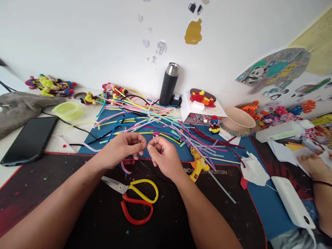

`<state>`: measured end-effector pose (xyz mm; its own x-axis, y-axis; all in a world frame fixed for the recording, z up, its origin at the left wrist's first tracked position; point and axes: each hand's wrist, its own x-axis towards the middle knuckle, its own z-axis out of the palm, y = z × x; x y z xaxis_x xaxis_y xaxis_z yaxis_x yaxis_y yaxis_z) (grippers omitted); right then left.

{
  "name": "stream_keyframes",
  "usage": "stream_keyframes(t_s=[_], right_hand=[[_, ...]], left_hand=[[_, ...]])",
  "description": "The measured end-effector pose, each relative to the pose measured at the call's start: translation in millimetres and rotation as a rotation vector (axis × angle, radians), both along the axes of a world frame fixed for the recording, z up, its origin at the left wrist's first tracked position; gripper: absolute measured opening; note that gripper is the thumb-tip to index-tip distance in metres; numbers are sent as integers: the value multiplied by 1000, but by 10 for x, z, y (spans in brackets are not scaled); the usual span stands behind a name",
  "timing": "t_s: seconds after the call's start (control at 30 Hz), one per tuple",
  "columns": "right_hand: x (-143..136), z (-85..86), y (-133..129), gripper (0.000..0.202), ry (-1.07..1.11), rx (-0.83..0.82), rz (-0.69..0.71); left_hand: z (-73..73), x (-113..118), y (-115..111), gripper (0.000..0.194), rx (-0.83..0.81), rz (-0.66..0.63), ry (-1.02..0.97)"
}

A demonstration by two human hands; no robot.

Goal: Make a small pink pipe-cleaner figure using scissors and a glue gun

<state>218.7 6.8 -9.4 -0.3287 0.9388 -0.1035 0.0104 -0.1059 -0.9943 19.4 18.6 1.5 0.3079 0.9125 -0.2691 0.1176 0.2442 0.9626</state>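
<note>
Over the near edge of the blue mat, my left hand and my right hand nearly meet at the fingertips. Each is closed in a pinch. Whatever lies between the fingers is too small to make out. Just behind them, a small pink-topped piece shows partly. Scissors with one yellow and one red handle lie below my hands on the black desk mat. To the right of my right hand rests a yellow glue gun with a glue stick. Loose colourful pipe cleaners spread out beyond.
A black thermos stands by the wall, beside a white box and a beige bowl. At left lie a phone and a pale yellow coil. Another person's arm and a white power bank are at right.
</note>
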Motion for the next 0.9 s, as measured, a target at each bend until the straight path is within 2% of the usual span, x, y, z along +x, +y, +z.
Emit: stream_keyframes(t_s=[0.2, 0.4, 0.67, 0.9], right_hand=[[-3, -21, 4, 17, 5, 0, -18], [-11, -63, 10, 17, 46, 19, -54], [-13, -23, 1, 17, 44, 20, -61], [-10, -37, 8, 18, 41, 19, -63]], left_hand=[[-27, 8, 4, 34, -13, 17, -40], [15, 3, 5, 38, 6, 2, -44], [35, 8, 6, 34, -34, -18, -27], [41, 46, -11, 36, 19, 7, -2]])
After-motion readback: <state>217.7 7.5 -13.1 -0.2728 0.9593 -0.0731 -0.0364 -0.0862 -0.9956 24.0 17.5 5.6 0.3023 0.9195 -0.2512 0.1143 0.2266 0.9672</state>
